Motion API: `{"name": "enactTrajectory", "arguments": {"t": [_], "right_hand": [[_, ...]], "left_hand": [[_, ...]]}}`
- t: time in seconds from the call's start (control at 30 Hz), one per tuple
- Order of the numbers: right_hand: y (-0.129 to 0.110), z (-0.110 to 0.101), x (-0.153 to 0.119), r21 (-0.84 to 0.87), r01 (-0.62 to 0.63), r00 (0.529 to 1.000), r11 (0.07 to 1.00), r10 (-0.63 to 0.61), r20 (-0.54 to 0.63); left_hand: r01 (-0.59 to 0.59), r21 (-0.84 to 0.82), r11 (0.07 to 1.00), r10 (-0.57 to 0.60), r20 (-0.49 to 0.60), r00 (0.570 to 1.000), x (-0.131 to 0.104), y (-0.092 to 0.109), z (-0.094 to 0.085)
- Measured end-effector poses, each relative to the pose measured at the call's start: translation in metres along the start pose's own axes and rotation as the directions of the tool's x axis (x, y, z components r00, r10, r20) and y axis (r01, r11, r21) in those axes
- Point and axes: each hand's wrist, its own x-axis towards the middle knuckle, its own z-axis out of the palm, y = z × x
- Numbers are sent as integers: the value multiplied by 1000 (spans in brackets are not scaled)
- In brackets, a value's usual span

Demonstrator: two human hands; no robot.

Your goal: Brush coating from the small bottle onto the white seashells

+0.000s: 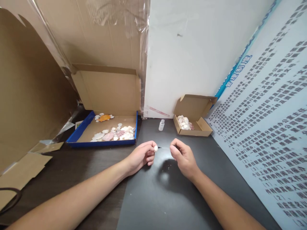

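- The left hand (140, 157) pinches a small white seashell (156, 149) above the counter (146, 198); a loose fingertip grip could let it drop.
- A thin dark tip (159, 147) shows beside that shell; what it belongs to is unclear.
- The right hand (185, 159) has thumb and forefinger drawn together; whether they grip anything, I cannot tell.
- The small bottle (161, 125) stands upright beyond both hands; a careless forward reach could topple it.
- Shells heaped near the blue-sided tray's rim (103, 144) could spill if bumped.
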Motion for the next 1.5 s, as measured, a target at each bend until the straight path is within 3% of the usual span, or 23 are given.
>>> {"name": "enactTrajectory", "arguments": {"t": [0.13, 0.3, 0.5, 0.63, 0.77, 0.97, 1.23, 1.5], "right_hand": [[0, 2, -2, -32, 9, 998, 999, -8, 60], [1, 5, 0, -89, -11, 1000, 996, 9, -24], [4, 6, 0, -104, -20, 1000, 994, 21, 8], [7, 4, 2, -145, -78, 997, 986, 74, -31], [5, 2, 2, -80, -89, 996, 993, 87, -31], [4, 4, -1, -31, -74, 995, 997, 76, 63], [22, 9, 3, 127, 7, 996, 992, 4, -92], [29, 21, 3, 235, 0, 1000, 972, -1, 4]], "left_hand": [[6, 9, 1000, -6, -13, 1000, 2, 0, -1], [9, 10, 1000, -9, -14, 1000, 2, -1, 0], [8, 15, 1000, -8, -14, 1000, 1, 0, 1], [11, 30, 999, -11, -13, 1000, 0, 1, 2], [8, 32, 999, -8, -12, 1000, -1, 1, 4], [2, 24, 1000, -2, -18, 1000, -1, 1, 5], [-26, -47, 999, 28, 37, 999, 3, -3, 1], [10, -77, 997, -5, 64, 998, 3, -3, -2]]}}
